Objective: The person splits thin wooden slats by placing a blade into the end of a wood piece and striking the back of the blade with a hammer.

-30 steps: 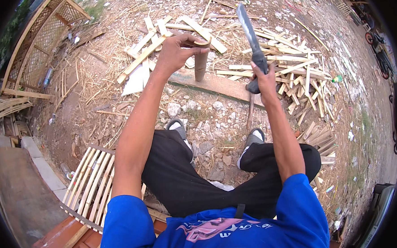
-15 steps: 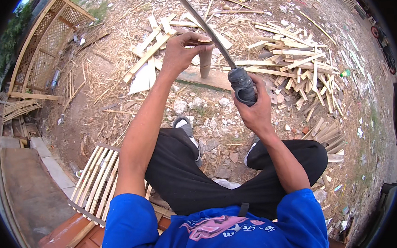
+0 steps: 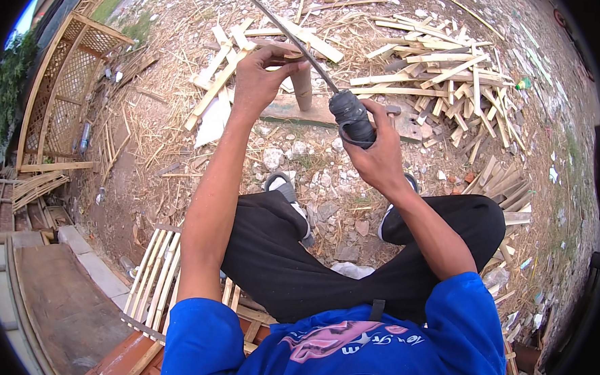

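Note:
My right hand (image 3: 378, 153) is closed around the black, tape-wrapped handle of a machete (image 3: 315, 66). Its long, narrow blade slants up and to the left, passing close by my left fingertips. My left hand (image 3: 264, 79) is closed, thumb and fingers pinching the top of a short brown wooden piece (image 3: 302, 92). That piece stands roughly upright, its lower end over a low wooden plank (image 3: 286, 109) on the ground. Whether the blade touches the wood I cannot tell.
A large heap of split wood strips (image 3: 443, 71) lies at the far right, a smaller bundle (image 3: 507, 190) below it. Slats (image 3: 154, 270) lean at my left. A lattice frame (image 3: 61, 91) stands far left. Stones and straw cover the ground between my feet.
The machete and both hands have shifted slightly left in view, and the blade now sits closer to the wooden piece's top. The whole view has also moved a little.

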`<control>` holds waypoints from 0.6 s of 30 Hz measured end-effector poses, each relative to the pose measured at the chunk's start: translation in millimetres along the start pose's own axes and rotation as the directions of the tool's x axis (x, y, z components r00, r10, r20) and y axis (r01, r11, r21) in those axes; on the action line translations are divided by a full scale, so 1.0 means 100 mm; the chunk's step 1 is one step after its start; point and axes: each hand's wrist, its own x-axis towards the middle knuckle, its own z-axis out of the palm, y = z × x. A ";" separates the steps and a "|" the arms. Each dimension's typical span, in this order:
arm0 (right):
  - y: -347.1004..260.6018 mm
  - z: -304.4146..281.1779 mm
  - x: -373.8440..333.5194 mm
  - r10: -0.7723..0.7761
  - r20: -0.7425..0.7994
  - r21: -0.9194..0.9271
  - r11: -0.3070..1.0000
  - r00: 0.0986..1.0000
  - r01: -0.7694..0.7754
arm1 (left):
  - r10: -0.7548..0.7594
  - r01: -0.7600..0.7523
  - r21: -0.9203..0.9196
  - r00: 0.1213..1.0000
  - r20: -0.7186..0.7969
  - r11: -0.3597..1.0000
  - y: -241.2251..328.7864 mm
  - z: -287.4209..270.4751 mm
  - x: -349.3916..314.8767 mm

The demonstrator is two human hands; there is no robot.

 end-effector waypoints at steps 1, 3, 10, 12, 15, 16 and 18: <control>0.02 0.00 0.00 -0.022 -0.001 0.003 1.000 1.000 0.022 | -0.005 0.005 0.019 1.000 -0.006 1.000 0.00 0.00 0.00; 0.04 -0.01 -0.01 -0.042 -0.002 0.006 0.999 0.999 0.042 | -0.011 0.011 0.037 1.000 -0.009 0.999 0.02 0.01 -0.01; -0.01 -0.01 0.02 -0.031 -0.006 -0.057 0.998 1.000 0.031 | 0.016 -0.015 0.054 1.000 -0.014 0.998 0.01 0.01 0.01; -0.05 0.00 0.02 -0.065 -0.017 -0.100 0.993 0.998 0.063 | 0.014 -0.014 0.026 1.000 -0.012 1.000 -0.02 0.02 0.00; -0.07 0.00 0.01 -0.022 0.015 -0.077 0.997 1.000 0.023 | -0.010 0.012 0.057 1.000 -0.026 0.998 -0.07 0.06 -0.01; -0.04 0.02 0.00 -0.010 0.018 -0.072 0.997 1.000 0.012 | -0.034 0.033 0.093 0.999 0.010 0.995 -0.10 0.06 -0.01; -0.04 0.03 -0.01 -0.001 0.021 -0.064 0.998 1.000 0.002 | -0.059 0.052 0.133 0.997 0.044 0.990 -0.15 0.05 -0.02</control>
